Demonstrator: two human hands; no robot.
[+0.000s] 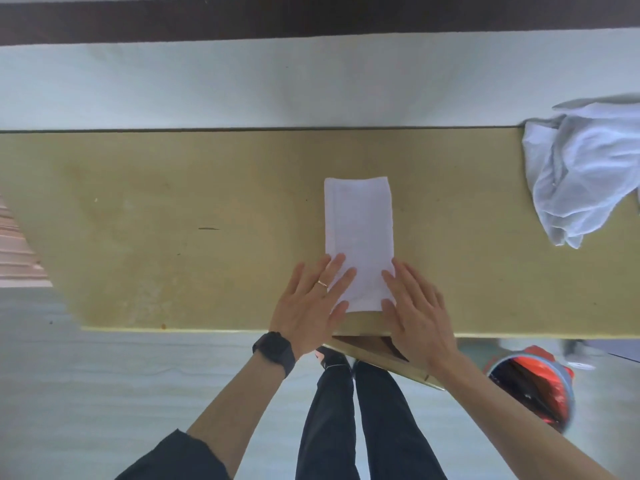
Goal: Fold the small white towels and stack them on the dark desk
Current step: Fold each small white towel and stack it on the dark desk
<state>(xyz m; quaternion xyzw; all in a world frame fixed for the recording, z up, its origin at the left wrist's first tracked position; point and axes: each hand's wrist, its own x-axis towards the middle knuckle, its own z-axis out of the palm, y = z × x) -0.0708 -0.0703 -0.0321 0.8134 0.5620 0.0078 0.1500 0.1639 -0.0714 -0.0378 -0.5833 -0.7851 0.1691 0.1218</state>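
Fingers of my left hand and right hand lie straight, flat on the towel by the bench's near edge; I should align corners before creasing

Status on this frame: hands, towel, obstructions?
Left hand, right hand open, flat on near end of folded towel. Towel a long strip on table. Unfolded pile far right, apart.

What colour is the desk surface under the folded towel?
Yellowish tan, not dark; the desk surface shows best in the head view.
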